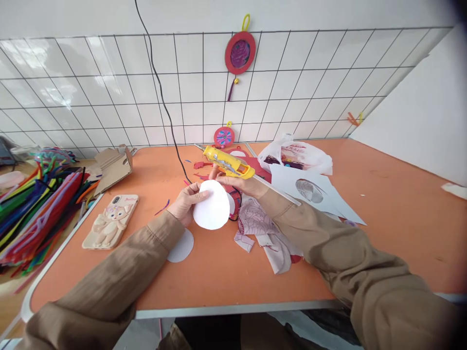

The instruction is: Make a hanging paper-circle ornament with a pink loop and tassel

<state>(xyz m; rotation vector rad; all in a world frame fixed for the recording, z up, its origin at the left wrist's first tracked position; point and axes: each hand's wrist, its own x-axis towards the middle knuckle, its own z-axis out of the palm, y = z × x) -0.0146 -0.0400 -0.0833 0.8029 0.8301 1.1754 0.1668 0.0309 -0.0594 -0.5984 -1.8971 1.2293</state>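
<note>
My left hand [185, 200] pinches a white paper circle [211, 208] at its upper left edge, thumb on the face toward me. In my right hand [235, 182] is a yellow hot glue gun [228, 162], its nozzle pointing up and left and a long glue stick [277, 190] coming out of the back. The fingers are partly hidden by the gun. A second white circle [181, 247] lies on the table below my left wrist. Crumpled patterned fabric [257, 216] lies under my right forearm, and red material [260, 166] shows behind the gun.
A phone in a cartoon case [111, 222] and bundled pipe cleaners [40, 214] are at left, with torn cardboard [115, 167] behind. A plastic bag [297, 155] and cut white paper [321, 192] lie right. Round ornaments hang [240, 52] and lean [224, 137] at the wall; a black cable [160, 87] hangs down.
</note>
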